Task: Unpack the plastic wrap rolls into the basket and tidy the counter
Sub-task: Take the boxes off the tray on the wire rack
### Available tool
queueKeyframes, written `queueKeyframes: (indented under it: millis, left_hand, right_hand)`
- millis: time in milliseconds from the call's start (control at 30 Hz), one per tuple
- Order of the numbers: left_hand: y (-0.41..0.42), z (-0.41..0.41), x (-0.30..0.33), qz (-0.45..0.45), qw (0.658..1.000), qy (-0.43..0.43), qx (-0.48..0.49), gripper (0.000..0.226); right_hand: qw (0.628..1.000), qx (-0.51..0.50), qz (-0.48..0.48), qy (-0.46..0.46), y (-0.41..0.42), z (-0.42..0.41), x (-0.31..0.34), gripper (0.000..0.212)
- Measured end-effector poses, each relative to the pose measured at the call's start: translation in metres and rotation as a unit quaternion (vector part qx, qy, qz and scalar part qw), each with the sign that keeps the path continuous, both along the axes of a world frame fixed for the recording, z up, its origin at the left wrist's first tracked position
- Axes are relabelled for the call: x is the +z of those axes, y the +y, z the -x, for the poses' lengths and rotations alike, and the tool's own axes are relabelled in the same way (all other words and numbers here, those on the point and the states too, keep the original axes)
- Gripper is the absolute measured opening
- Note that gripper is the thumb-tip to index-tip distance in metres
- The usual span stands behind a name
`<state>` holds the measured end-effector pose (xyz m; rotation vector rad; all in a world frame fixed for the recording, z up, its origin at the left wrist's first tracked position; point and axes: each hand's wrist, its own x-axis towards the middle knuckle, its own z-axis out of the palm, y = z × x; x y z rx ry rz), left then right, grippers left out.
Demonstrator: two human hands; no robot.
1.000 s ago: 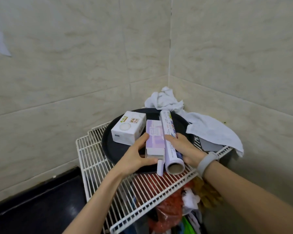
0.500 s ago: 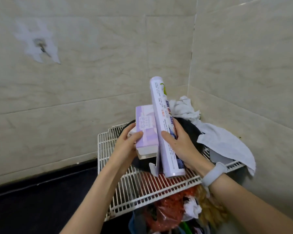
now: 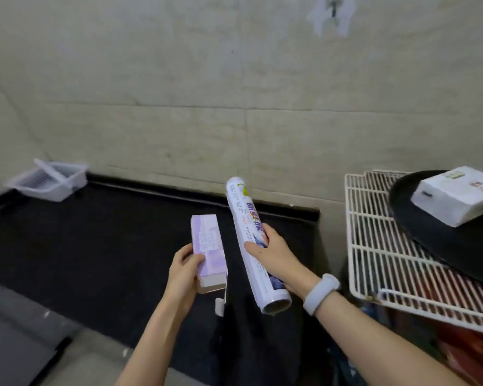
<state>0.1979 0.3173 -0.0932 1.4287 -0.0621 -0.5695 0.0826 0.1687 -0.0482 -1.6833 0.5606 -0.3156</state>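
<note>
My left hand (image 3: 183,277) grips the near end of a long purple box (image 3: 208,247), whose end flap hangs open below it. My right hand (image 3: 276,256) holds a white printed plastic wrap roll (image 3: 248,227) around its middle, tilted with its open tube end toward me. Both are held in the air above the black counter (image 3: 95,240). A white plastic basket (image 3: 49,181) stands at the far left of the counter against the wall.
A white wire rack (image 3: 374,246) stands to the right, carrying a round black tray (image 3: 441,240) with a white box (image 3: 454,196) on it. Red bags show under the rack. The tiled wall runs behind the counter.
Both hands have lifted the purple box and the roll off the tray and carried them left over the black counter. My view has swung left, bringing the basket into sight.
</note>
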Motion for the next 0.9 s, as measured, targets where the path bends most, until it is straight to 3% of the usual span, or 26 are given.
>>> queueKeyframes:
  millis: [167, 267, 467, 600, 733, 900]
  left_hand:
    - [0.079, -0.073, -0.071, -0.093, 0.995, 0.016, 0.043, 0.044]
    - [0.101, -0.115, -0.107, -0.136, 0.990, 0.018, 0.018, 0.043]
    - [0.095, -0.168, -0.137, -0.221, 0.973, -0.033, -0.053, 0.044]
    - [0.094, -0.177, -0.135, -0.282, 0.951, -0.094, -0.081, 0.044]
    - [0.078, -0.181, -0.116, -0.380, 0.900, -0.207, -0.054, 0.047]
    - [-0.006, -0.167, -0.063, -0.263, 0.903, -0.313, -0.130, 0.040]
  right_hand:
    - [0.990, 0.037, 0.006, 0.137, 0.060, -0.077, -0.097, 0.051]
    - [0.980, 0.045, 0.035, 0.191, 0.093, -0.121, -0.139, 0.066]
    - [0.958, 0.041, 0.146, 0.244, 0.122, -0.187, -0.176, 0.072]
    - [0.947, 0.086, 0.158, 0.266, 0.114, -0.204, -0.178, 0.069]
    - [0.953, 0.088, 0.161, 0.241, 0.092, -0.200, -0.149, 0.044]
    - [0.963, -0.036, 0.203, 0.174, 0.016, -0.156, -0.068, 0.026]
